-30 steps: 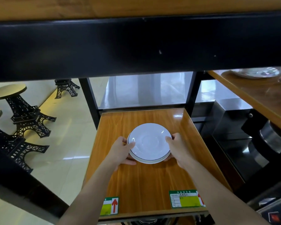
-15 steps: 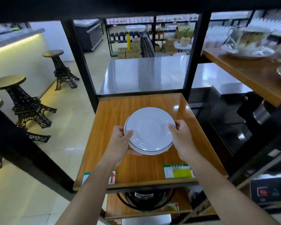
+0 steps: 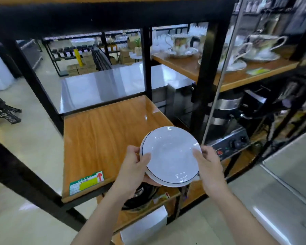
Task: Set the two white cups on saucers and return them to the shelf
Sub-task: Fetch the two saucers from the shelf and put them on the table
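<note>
I hold a stack of two white saucers (image 3: pixel 170 156) with thin dark rims, lifted off the wooden shelf (image 3: pixel 99 135) and out past its front right corner. My left hand (image 3: pixel 132 168) grips the stack's left edge, thumb on top. My right hand (image 3: pixel 208 165) grips the right edge. The plain white cups of the task are not in view.
Black metal posts (image 3: pixel 147 62) frame the shelf, with a beam overhead. A higher shelf (image 3: pixel 237 75) at the right carries several patterned cups on saucers. Appliances (image 3: pixel 231 138) sit lower right, a dark pot (image 3: pixel 141 197) on the shelf below, and a steel counter (image 3: pixel 290 174) at the far right.
Both hands have lifted the saucers off the shelf and drawn them toward me and to the right. My head has pulled back and turned right.
</note>
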`<state>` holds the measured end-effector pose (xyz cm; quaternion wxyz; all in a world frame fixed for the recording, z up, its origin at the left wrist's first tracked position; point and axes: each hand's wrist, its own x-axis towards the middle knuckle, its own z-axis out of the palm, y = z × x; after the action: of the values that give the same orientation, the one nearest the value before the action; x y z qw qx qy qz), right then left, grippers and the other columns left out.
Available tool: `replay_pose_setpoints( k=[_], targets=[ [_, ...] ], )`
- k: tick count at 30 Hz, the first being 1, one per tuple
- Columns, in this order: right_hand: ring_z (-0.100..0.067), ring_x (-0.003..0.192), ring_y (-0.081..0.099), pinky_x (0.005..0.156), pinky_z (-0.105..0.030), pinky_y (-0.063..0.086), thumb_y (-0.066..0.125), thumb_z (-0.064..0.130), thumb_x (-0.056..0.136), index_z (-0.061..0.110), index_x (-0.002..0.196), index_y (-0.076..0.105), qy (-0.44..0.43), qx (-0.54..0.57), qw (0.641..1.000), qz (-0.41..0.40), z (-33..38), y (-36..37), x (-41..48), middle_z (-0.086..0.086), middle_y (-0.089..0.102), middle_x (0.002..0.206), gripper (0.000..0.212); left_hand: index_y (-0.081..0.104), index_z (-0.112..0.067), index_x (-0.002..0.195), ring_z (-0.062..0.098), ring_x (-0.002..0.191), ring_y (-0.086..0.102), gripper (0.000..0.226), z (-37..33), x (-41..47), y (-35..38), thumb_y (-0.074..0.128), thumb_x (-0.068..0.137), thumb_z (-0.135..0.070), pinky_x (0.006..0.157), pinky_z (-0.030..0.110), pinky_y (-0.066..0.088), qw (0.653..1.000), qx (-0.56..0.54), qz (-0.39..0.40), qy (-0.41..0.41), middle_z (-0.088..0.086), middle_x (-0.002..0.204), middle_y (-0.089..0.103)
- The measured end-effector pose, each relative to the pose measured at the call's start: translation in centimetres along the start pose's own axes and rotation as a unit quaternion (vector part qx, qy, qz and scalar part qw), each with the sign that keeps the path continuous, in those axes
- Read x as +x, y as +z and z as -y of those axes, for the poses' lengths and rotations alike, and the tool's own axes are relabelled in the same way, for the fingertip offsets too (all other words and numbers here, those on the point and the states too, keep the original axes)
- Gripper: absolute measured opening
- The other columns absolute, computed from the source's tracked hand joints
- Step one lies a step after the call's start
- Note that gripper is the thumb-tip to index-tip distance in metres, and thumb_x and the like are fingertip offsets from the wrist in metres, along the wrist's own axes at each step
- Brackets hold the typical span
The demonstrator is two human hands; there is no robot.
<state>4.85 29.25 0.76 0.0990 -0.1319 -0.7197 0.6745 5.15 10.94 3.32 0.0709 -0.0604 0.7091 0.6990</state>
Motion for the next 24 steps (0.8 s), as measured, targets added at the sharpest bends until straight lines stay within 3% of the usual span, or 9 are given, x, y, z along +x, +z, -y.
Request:
replay_pose_setpoints(
  k=[4, 7, 9, 11, 14, 16, 18, 21, 24],
  targets=[
    [-0.012, 0.075, 0.052, 0.052, -0.007, 0.042, 0.051, 0.013, 0.095, 0.007, 0.103, 0.052, 0.003, 0.02, 0.992, -0.121, -0.1, -7.5, -3.3, 0.001, 0.056, 0.083, 0.01, 0.038, -0.019, 0.099, 0.02, 0.084, 0.069, 0.01, -1.0, -1.9, 6.2, 0.047, 0.096, -0.02, 0.057, 0.045, 0.061, 0.991, 0.064, 0.117, 0.007, 0.003, 0.106, 0.056],
    [-0.023, 0.081, 0.055, 0.058, -0.025, 0.044, 0.053, 0.016, 0.094, -0.003, 0.108, 0.053, 0.018, 0.039, 0.984, -0.174, -0.5, -13.4, -5.5, -0.017, 0.06, 0.096, 0.024, 0.038, -0.016, 0.103, 0.012, 0.072, 0.071, 0.013, -1.1, -3.5, 11.8, 0.047, 0.096, -0.021, 0.053, 0.039, 0.061, 0.981, 0.089, 0.174, 0.006, 0.002, 0.105, 0.058],
    [-0.026, 0.082, 0.056, 0.061, -0.033, 0.043, 0.057, 0.025, 0.089, -0.003, 0.103, 0.056, 0.02, 0.046, 0.976, -0.211, -0.8, -17.5, -7.4, -0.022, 0.061, 0.096, 0.031, 0.038, -0.015, 0.106, 0.014, 0.074, 0.071, 0.017, -1.0, -5.3, 15.9, 0.049, 0.095, -0.024, 0.05, 0.037, 0.06, 0.968, 0.101, 0.23, 0.018, 0.003, 0.111, 0.056],
    [-0.027, 0.083, 0.056, 0.068, -0.036, 0.043, 0.056, 0.022, 0.09, 0.01, 0.089, 0.056, 0.032, 0.054, 0.963, -0.261, -1.4, -22.4, -9.9, -0.021, 0.061, 0.097, 0.012, 0.041, -0.013, 0.102, 0.016, 0.074, 0.071, 0.014, -0.4, -7.5, 20.7, 0.049, 0.095, -0.023, 0.048, 0.035, 0.059, 0.953, 0.102, 0.285, 0.022, 0.002, 0.106, 0.058],
    [-0.024, 0.084, 0.056, 0.073, -0.036, 0.043, 0.051, 0.014, 0.094, 0.019, 0.082, 0.051, 0.045, 0.069, 0.94, -0.33, -2.2, -29.7, -14.1, -0.011, 0.06, 0.096, 0.013, 0.044, -0.009, 0.103, 0.029, 0.093, 0.067, 0.017, 1.0, -10.5, 27.9, 0.052, 0.094, -0.021, 0.055, 0.047, 0.06, 0.939, 0.101, 0.328, 0.001, 0.012, 0.11, 0.059],
    [-0.02, 0.082, 0.056, 0.07, -0.031, 0.044, 0.05, 0.013, 0.093, 0.018, 0.08, 0.052, 0.048, 0.065, 0.927, -0.365, -2.4, -34.6, -16.9, -0.006, 0.059, 0.092, 0.014, 0.046, -0.008, 0.104, 0.034, 0.096, 0.065, 0.021, 2.1, -13.2, 33.0, 0.055, 0.092, -0.024, 0.063, 0.056, 0.058, 0.926, 0.118, 0.358, -0.006, 0.015, 0.111, 0.059],
    [-0.016, 0.077, 0.054, 0.062, -0.023, 0.043, 0.05, 0.012, 0.093, 0.016, 0.081, 0.051, 0.043, 0.059, 0.912, -0.404, -2.5, -39.5, -19.5, -0.003, 0.056, 0.089, 0.012, 0.046, -0.013, 0.096, 0.025, 0.085, 0.065, 0.008, 3.0, -16.3, 37.9, 0.052, 0.094, -0.017, 0.059, 0.048, 0.06, 0.913, 0.112, 0.391, -0.006, 0.007, 0.1, 0.059],
    [-0.011, 0.073, 0.053, 0.046, -0.015, 0.044, 0.05, 0.015, 0.093, 0.016, 0.084, 0.05, 0.047, 0.049, 0.885, -0.461, -3.2, -45.8, -23.3, -0.003, 0.055, 0.089, 0.009, 0.047, -0.014, 0.088, 0.02, 0.075, 0.063, 0.009, 3.7, -21.2, 44.5, 0.052, 0.094, -0.01, 0.041, 0.033, 0.055, 0.899, 0.088, 0.43, -0.017, 0.003, 0.092, 0.059],
    [-0.01, 0.072, 0.052, 0.054, -0.018, 0.044, 0.05, 0.016, 0.093, 0.015, 0.083, 0.05, 0.052, 0.049, 0.859, -0.507, -4.0, -50.3, -26.3, -0.003, 0.054, 0.089, 0.009, 0.049, -0.011, 0.093, 0.024, 0.077, 0.064, 0.005, 4.5, -24.2, 49.7, 0.054, 0.093, -0.01, 0.04, 0.03, 0.053, 0.883, 0.085, 0.461, -0.03, 0.007, 0.096, 0.062]
  ],
)
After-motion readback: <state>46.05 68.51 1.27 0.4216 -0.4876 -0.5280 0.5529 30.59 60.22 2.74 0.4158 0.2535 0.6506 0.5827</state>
